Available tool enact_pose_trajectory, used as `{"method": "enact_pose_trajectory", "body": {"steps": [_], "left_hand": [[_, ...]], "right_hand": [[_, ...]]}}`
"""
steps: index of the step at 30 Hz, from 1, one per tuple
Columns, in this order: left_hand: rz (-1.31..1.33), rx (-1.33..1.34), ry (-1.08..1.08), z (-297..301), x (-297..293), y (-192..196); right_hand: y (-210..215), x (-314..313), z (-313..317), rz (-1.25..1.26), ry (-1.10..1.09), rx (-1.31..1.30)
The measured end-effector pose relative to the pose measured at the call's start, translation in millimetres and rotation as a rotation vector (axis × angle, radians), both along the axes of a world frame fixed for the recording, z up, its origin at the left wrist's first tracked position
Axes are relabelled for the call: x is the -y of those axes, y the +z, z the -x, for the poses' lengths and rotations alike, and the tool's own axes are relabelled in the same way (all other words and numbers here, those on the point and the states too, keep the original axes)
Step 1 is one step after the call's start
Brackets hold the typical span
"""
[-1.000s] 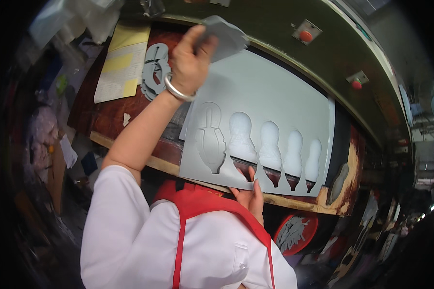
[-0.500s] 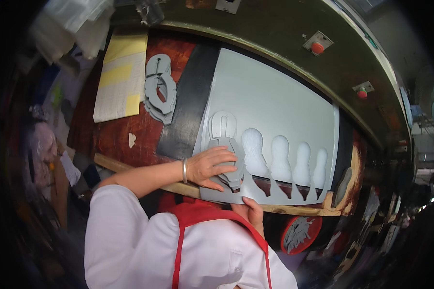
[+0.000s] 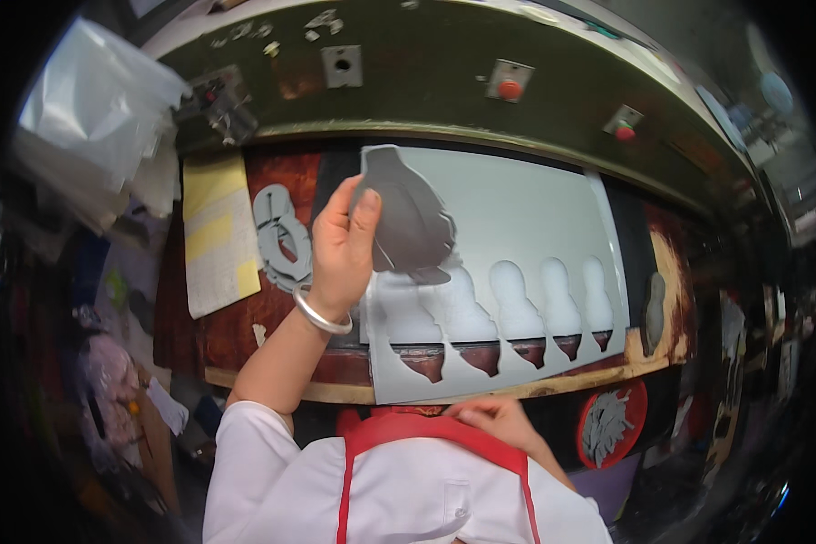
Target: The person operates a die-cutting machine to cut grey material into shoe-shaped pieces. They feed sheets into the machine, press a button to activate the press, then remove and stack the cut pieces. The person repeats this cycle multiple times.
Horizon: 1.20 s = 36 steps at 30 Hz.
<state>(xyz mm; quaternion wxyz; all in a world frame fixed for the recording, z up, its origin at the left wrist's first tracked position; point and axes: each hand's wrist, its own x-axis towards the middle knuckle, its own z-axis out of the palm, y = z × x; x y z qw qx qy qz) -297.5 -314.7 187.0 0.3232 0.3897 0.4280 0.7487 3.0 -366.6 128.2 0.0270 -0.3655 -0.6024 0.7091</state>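
Observation:
My left hand [image 3: 340, 249], with a silver bangle at the wrist, holds up a dark grey flat cut-out piece [image 3: 412, 218], thumb on its face. The piece is tilted above the light grey sheet [image 3: 517, 204] on the table. Along the sheet's near side runs a row of rounded cut-outs, showing white sheet [image 3: 514, 295] and dark red board through them. My right hand [image 3: 499, 422] rests just below the sheet's near edge, by my red apron [image 3: 426, 426]. Its fingers are curled together and their inner side is hidden.
Left of the sheet lie stacked grey cut-out pieces [image 3: 284, 238] and a yellow-and-white paper pad [image 3: 218, 236]. A dark green machine beam [image 3: 417, 86] with red buttons spans the far side. A red round container [image 3: 612, 422] of grey scraps sits at right, below a grey tool-like piece [image 3: 653, 313].
My left hand has lifted the grey piece off the sheet, uncovering the leftmost cut-out. My right hand has let go of the sheet's near edge. The view has shifted.

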Motion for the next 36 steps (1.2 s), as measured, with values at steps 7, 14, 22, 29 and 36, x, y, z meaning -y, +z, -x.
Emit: {"method": "enact_pose_trajectory", "body": {"steps": [7, 14, 22, 29, 36], "left_hand": [[0.047, -0.268, -0.387, -149, -7, 8], [0.337, -0.2, -0.967, -224, 2, -8], [0.395, -0.045, -1.051, -300, -6, -6], [0.326, 0.03, -1.031, -352, -9, -22], [0.4, 0.5, -0.916, -366, -35, 11]], "right_hand": [[36, -51, -4, -1.111, -0.76, -0.068], [10, -43, -101, -1.001, -1.091, -0.24], [20, -12, -157, -1.278, -1.418, -0.127], [21, 9, -174, -1.206, -1.226, 0.02], [-23, 26, -232, -0.42, -1.9, -0.919]]}}
